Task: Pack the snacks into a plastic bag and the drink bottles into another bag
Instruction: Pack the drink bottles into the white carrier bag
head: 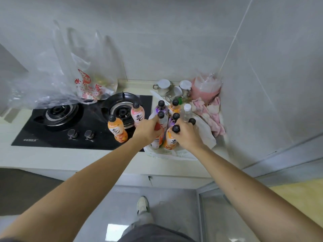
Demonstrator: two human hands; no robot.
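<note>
Several drink bottles stand upright inside a white plastic bag [206, 135] on the counter right of the stove. My left hand [146, 130] grips a red-and-white labelled bottle [161, 119] among them. My right hand [187, 135] grips an orange bottle [170, 139] at the front of the bag. Purple bottles [160, 107], another orange one [174, 106] and a clear bottle with a white cap [186, 111] stand behind. An orange bottle [117, 129] and a pink bottle [137, 113] stand on the stove, outside the bag. A clear bag with red print [83, 84], with snacks inside, stands at the back left.
The black two-burner stove [61, 119] takes up the counter's left part. Glass jars [164, 86], a pink stack of cups in plastic [207, 86] and a pink cloth [209, 112] crowd the back right corner by the wall. The counter's front edge [87, 161] lies below my arms.
</note>
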